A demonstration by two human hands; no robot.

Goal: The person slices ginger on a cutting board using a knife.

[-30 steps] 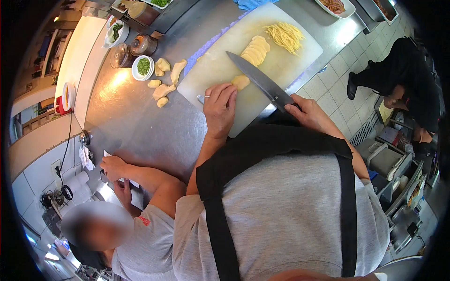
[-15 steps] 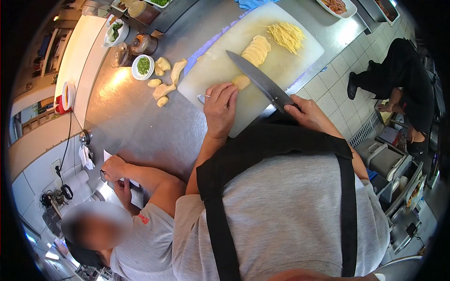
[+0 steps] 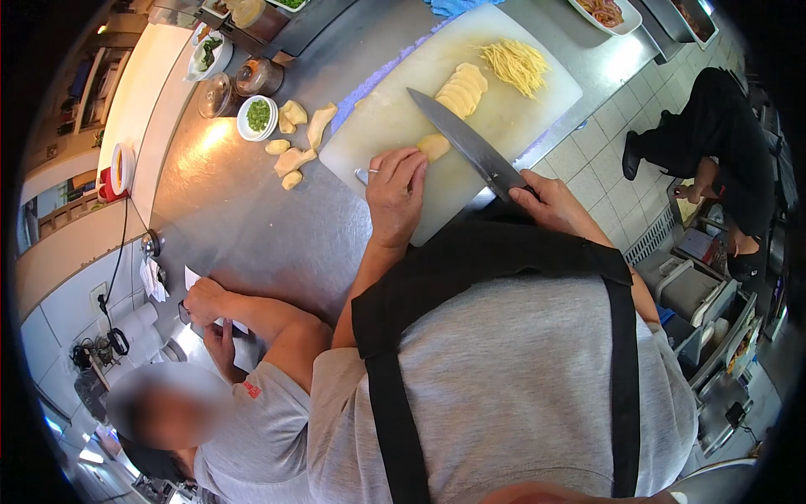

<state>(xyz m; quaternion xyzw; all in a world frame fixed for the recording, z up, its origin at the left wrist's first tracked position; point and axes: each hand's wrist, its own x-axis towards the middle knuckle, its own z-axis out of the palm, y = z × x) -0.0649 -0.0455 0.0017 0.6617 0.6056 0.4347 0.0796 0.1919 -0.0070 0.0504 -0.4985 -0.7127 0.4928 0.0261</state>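
Observation:
My right hand (image 3: pixel 550 202) is closed around the handle of a chef's knife (image 3: pixel 466 139), its blade lying diagonally across a white cutting board (image 3: pixel 378 118). With curled fingers my left hand (image 3: pixel 395 189) presses a piece of peeled ginger (image 3: pixel 434 147) onto the board, just left of the blade. Beyond the blade lies a fanned row of thin ginger slices (image 3: pixel 462 91). A heap of fine ginger strips (image 3: pixel 516 67) sits near the board's far right corner. Partly hidden by my left hand is a small light-coloured object (image 3: pixel 361 175) that I cannot identify.
Several peeled ginger chunks (image 3: pixel 294 160) lie on the steel counter (image 3: pixel 277 223) left of the board, near a bowl of chopped greens (image 3: pixel 259 117) and lidded jars (image 3: pixel 259 77). Close on my left, a co-worker's hands (image 3: pixel 210 307) are at the counter. Another person (image 3: pixel 722 151) stands right.
My hands, the knife and the ginger keep practically the same places. The view has shifted very slightly, and the person at the right has moved a hand a little.

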